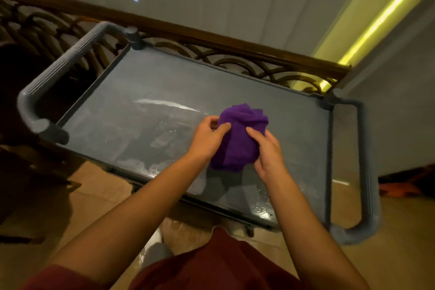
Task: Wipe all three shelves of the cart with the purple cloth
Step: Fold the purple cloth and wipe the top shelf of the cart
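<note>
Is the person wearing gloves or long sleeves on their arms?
No gloves. The left hand and right hand are bare, with no rings, watch or bracelets showing. The forearms are uncovered too. A dark red sleeve shows only high up on the left arm, matching the dark red clothing below.

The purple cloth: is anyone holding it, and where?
Yes. The purple cloth is bunched up and gripped by both hands: left hand on its left side, right hand on its right.

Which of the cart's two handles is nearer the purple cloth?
The right-end handle; the purple cloth sits right of centre, far from the ribbed left handle.
</note>
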Available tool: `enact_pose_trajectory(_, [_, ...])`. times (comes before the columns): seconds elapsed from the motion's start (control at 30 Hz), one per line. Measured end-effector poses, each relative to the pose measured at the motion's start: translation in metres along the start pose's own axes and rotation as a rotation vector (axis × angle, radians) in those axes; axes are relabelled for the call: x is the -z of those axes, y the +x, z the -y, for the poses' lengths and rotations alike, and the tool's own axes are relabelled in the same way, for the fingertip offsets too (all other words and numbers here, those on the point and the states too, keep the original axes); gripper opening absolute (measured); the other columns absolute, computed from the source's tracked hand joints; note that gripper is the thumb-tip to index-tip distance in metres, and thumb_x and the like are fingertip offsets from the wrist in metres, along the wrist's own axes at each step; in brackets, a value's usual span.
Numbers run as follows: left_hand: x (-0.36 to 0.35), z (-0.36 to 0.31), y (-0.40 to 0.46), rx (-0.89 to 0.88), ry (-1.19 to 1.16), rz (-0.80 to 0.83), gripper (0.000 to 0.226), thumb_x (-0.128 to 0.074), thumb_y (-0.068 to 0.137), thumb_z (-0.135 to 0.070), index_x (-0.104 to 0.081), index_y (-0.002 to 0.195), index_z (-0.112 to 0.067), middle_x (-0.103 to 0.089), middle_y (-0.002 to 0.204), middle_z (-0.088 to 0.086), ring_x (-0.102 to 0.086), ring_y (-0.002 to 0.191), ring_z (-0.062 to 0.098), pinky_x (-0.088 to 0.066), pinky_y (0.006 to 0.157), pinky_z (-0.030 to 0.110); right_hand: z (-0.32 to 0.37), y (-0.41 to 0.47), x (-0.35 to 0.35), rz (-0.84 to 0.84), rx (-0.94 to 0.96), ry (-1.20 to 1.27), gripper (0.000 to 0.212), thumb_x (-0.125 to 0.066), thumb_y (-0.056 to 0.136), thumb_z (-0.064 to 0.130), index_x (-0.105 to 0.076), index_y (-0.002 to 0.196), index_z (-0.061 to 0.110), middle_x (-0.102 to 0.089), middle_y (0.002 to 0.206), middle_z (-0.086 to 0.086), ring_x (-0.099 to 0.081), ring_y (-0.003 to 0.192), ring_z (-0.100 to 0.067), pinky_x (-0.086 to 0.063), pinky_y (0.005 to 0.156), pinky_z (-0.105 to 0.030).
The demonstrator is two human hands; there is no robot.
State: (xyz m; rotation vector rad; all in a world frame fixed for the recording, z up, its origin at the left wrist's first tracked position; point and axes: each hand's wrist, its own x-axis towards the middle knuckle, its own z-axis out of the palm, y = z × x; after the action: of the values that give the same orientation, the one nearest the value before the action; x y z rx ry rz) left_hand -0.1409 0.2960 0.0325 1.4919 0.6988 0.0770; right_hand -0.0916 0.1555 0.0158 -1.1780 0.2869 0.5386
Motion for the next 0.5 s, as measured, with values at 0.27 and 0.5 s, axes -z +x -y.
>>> enact_pose_trajectory(0.27, [0.078, -0.028, 0.021, -0.150, 0.239, 0.704, 0.043, -0.074, 0.088, -0.034, -0.058, 0.128, -0.028, -0.064, 0.117, -0.011, -0.065, 0.103, 0.006, -0.054, 0.077, 0.018, -0.009, -0.052, -0.044, 0.159, 0.111, -0.418, 0.034, -0.077, 0.081, 0.005, -0.074, 0.111, 0.021, -0.078, 0.105, -0.007, -0.076, 0.093, -0.022, -0.060, 0.074, -0.030])
enact_pose_trajectory(0.5, [0.072, -0.025, 0.017, -0.225, 0.029, 0.505, 0.010, -0.063, 0.097, -0.025, -0.069, 0.092, -0.019, -0.066, 0.085, -0.003, -0.060, 0.077, 0.006, -0.049, 0.075, 0.024, -0.061, -0.082, -0.047, -0.061, 0.119, 0.307, 0.070, -0.072, 0.081, 0.042, -0.054, 0.138, 0.004, -0.070, 0.122, -0.014, -0.067, 0.112, -0.027, -0.057, 0.090, -0.039])
